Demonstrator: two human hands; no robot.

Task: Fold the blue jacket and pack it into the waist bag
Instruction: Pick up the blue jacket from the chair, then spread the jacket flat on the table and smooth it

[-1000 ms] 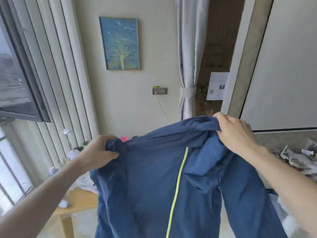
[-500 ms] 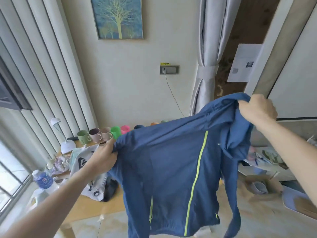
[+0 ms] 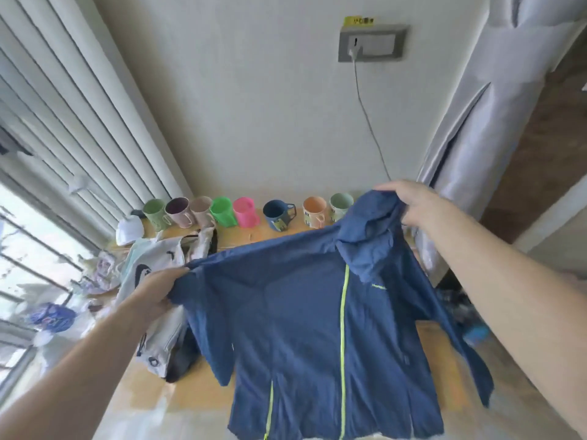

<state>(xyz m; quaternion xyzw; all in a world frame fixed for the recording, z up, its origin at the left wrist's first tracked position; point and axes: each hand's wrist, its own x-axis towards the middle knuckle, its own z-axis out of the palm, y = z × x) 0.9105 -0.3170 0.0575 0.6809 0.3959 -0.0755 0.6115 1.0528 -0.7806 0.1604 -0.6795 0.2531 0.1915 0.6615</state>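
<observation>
The blue jacket [image 3: 305, 319] with neon-yellow zips hangs spread open above the wooden table [image 3: 158, 392]. My left hand [image 3: 155, 293] grips its left shoulder. My right hand [image 3: 409, 201] grips the right shoulder beside the hood, held higher than the left. The hem reaches the table's near edge. A white and pale bag [image 3: 165, 315] with dark trim lies on the table at the left, partly behind my left hand and the jacket; I cannot tell if it is the waist bag.
Several coloured mugs [image 3: 244, 211] line the table's back edge by the wall. A white cap [image 3: 128, 230] and crumpled wrappers [image 3: 101, 271] lie at the left near the window blinds. A grey curtain [image 3: 495, 122] hangs at the right. A cable drops from a wall socket [image 3: 371, 42].
My view has tilted down from the wall to the table. Both hands have lowered the jacket over the table, and the jacket now hangs more spread out.
</observation>
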